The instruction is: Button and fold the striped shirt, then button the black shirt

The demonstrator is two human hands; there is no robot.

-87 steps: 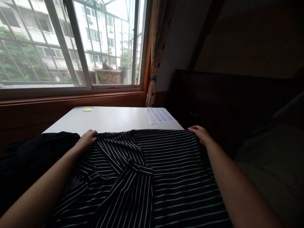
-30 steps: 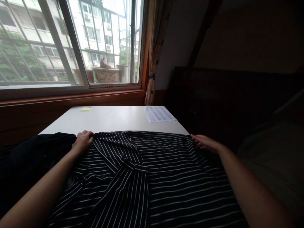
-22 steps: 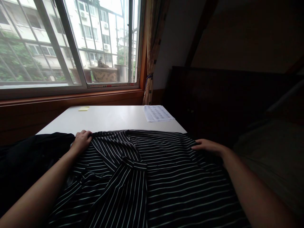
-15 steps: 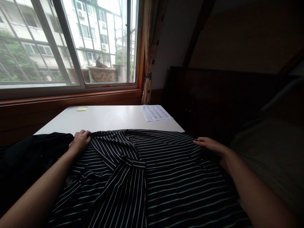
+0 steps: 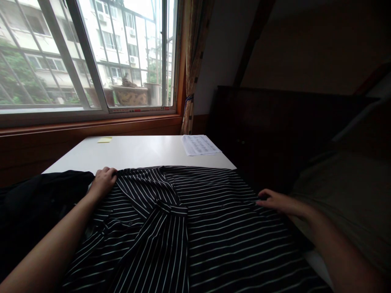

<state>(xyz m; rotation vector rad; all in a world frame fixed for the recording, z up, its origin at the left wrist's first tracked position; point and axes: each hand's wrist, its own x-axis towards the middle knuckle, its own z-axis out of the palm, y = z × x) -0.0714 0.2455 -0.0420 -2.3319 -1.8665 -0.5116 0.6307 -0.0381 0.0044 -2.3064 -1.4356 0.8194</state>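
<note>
A black shirt with thin white stripes [image 5: 220, 215] lies spread over the near part of the table, one sleeve [image 5: 165, 240] folded across its middle. My left hand [image 5: 105, 180] is closed on the shirt's far left edge, its fingertips partly hidden in the cloth. At the shirt's right edge is my right hand [image 5: 273, 200], thumb and forefinger apart, just at the cloth; its other fingers are partly hidden. Left of the shirt, beside my left forearm, sits a dark heap of cloth [image 5: 39, 199].
The white table [image 5: 137, 152] shows beyond the shirt. Printed sheets [image 5: 200, 145] lie at its far right corner and a yellow sticky note [image 5: 104, 139] at its far left. Behind stand a barred window [image 5: 122, 53] and a tied curtain [image 5: 191, 73]. Dark furniture [image 5: 259, 130] stands at right.
My right hand has let go of the shirt's far right edge and moved nearer and slightly right along the side. My left hand has stayed in place.
</note>
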